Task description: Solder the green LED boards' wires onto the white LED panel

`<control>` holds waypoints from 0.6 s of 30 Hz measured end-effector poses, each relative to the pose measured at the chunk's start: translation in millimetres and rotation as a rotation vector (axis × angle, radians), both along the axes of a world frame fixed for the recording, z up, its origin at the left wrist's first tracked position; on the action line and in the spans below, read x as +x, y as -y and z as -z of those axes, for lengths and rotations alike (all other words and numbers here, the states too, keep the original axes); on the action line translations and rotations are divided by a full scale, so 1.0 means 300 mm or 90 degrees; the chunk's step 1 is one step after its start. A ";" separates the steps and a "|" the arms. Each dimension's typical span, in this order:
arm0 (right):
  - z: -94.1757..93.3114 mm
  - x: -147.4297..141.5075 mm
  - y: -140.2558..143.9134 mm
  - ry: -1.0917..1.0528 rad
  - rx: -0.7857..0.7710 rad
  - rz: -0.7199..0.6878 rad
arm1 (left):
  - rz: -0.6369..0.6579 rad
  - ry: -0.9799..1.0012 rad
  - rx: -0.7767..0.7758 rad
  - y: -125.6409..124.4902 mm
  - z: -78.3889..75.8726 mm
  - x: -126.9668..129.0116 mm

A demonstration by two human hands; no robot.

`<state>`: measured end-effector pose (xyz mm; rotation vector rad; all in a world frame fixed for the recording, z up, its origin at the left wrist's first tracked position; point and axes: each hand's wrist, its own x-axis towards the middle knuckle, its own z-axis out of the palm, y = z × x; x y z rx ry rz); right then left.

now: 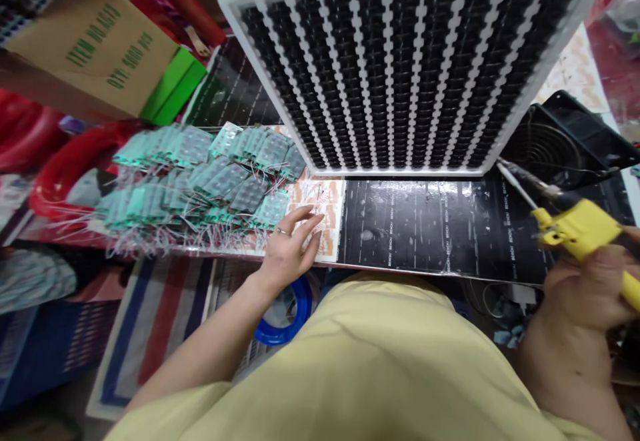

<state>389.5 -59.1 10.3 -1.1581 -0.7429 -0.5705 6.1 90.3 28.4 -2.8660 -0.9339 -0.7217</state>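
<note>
Largest in view, a white tray (400, 61) of black slotted rows leans tilted over the far half of my bench, its lower edge just above the black mat (440, 227). The black mat, printed with white dashed lines, covers the right part of the worktop in front of my yellow shirt (360, 361). To the left of the mat lies a heap of pale green circuit boards (200, 181), each trailing thin white wires, spread across the bench edge. Behind the heap stands a brown carton (90, 47) with green print, and a green box (173, 87) just beside it. At far right a black fan housing (555, 141) sits near the tray's corner. My right hand (590, 294) is closed around the handle of a yellow soldering iron (583, 227), its metal tip pointing up and left over the mat. My left hand (293, 247) rests at the bench edge just beside the nearest boards, fingers (310, 217) loosely spread and slightly curled, holding nothing; a ring shows on one finger. A blue ring (295, 314) of tape lies below the bench.
</note>
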 end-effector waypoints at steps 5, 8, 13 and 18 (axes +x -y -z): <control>0.033 -0.053 0.001 -0.168 -0.061 -0.080 | -0.011 0.020 0.003 0.018 0.024 -0.036; 0.020 -0.085 -0.002 -0.205 -0.090 -0.145 | -0.008 0.042 -0.001 0.026 0.038 -0.048; -0.014 -0.120 -0.015 -0.241 -0.135 -0.208 | 0.034 0.052 0.016 0.029 0.051 -0.067; -0.014 -0.120 -0.037 -0.223 -0.133 -0.226 | 0.025 0.070 -0.001 0.054 0.054 -0.085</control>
